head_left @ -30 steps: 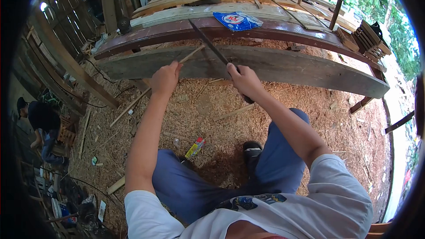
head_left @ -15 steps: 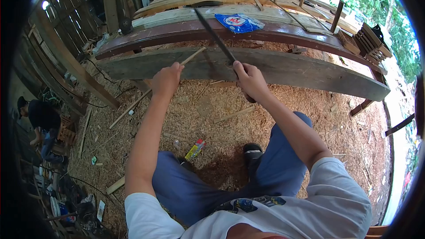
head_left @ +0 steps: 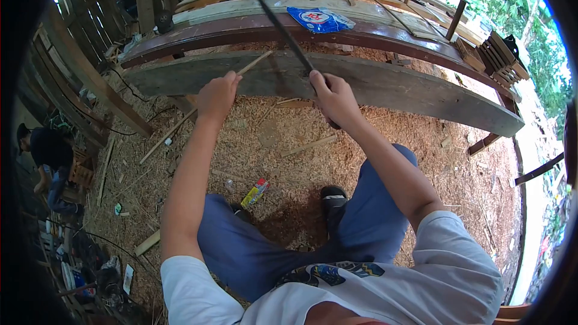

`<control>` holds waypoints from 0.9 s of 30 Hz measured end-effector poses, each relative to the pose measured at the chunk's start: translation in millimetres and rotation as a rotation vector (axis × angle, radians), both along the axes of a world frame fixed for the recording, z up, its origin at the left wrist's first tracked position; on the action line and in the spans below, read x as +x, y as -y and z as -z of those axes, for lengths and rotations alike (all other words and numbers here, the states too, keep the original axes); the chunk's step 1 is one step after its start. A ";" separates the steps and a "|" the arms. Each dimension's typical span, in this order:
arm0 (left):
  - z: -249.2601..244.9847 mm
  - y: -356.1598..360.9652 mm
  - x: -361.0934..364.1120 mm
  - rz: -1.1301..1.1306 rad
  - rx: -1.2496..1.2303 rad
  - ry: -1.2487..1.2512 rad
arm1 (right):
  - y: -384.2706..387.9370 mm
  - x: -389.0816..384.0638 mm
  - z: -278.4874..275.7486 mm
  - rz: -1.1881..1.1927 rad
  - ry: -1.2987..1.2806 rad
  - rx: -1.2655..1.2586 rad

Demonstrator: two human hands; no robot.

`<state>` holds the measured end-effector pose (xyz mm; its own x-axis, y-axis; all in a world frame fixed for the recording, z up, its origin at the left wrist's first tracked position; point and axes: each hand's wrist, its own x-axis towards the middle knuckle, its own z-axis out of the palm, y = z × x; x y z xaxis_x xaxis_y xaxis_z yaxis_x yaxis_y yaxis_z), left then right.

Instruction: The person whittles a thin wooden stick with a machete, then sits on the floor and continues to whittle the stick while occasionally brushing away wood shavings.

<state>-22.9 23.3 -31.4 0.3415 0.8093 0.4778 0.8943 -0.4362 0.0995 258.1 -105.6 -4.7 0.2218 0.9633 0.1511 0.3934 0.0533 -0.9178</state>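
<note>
My left hand [head_left: 218,97] is closed around a thin wooden strip [head_left: 171,130], whose upper end sticks out past my fingers over the grey plank. In my right hand [head_left: 332,97] is the handle of a long dark blade [head_left: 282,30], which points up and to the left, its tip near the bench boards. The blade and the strip's end are apart. Both hands are at the near edge of the grey plank [head_left: 397,89], which lies across in front of me.
Behind the plank stands a bench with a dark red edge [head_left: 241,36], holding a blue packet [head_left: 319,19] and boards. A yellow-red wrapper [head_left: 255,192] lies on the shavings near my feet. Another person [head_left: 51,159] bends at the far left.
The whole view has shifted slightly, moving the scene left and up. My hands keep their grip on the strip and the blade, with little change in their pose.
</note>
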 end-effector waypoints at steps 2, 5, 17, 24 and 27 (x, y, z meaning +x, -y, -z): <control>7.4 -6.8 -3.3 0.037 0.041 0.028 | -6.9 -1.9 13.0 0.003 -0.056 0.235; 9.2 -6.4 -4.6 0.090 0.081 0.067 | -7.2 -10.0 34.3 0.073 0.125 0.332; 3.1 -5.5 -2.4 0.018 0.047 -0.008 | -5.5 1.0 13.0 -0.055 -0.231 0.287; 1.8 0.7 -0.8 0.038 0.067 0.024 | -4.6 -4.4 24.9 -0.077 -0.077 -0.238; 0.3 -2.6 -0.6 0.011 0.030 0.017 | -1.5 -2.9 5.3 -0.072 -0.122 -0.073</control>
